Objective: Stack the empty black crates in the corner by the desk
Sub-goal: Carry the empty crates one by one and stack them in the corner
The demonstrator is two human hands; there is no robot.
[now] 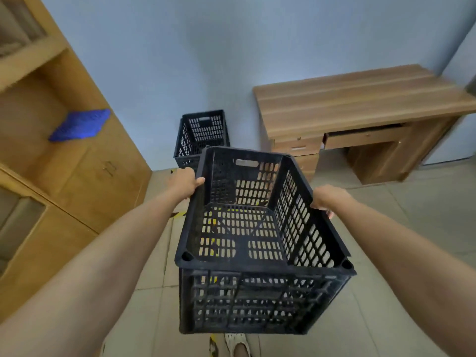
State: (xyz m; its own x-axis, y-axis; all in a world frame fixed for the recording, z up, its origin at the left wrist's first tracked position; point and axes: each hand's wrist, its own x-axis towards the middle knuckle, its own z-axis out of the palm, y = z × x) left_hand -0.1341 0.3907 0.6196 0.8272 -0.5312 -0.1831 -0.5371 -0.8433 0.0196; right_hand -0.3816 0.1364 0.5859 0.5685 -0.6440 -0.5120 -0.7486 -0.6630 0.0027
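Note:
I hold an empty black slotted crate (pixel 260 292) in the air in front of me, above the tiled floor. My left hand (pixel 184 182) grips its left rim and my right hand (pixel 327 199) grips its right rim. Farther ahead, a second black crate (pixel 202 132) stands on the floor against the blue wall, in the corner left of the wooden desk (pixel 360 104). The held crate hides that crate's near lower part. Both crates look empty.
A tall wooden cabinet (pixel 77 163) lines the left side, with a blue plastic piece (pixel 81 124) on its open shelf. The desk has drawers facing me. Yellow-black tape marks the floor under the crate. My foot (pixel 237 343) shows at the bottom edge.

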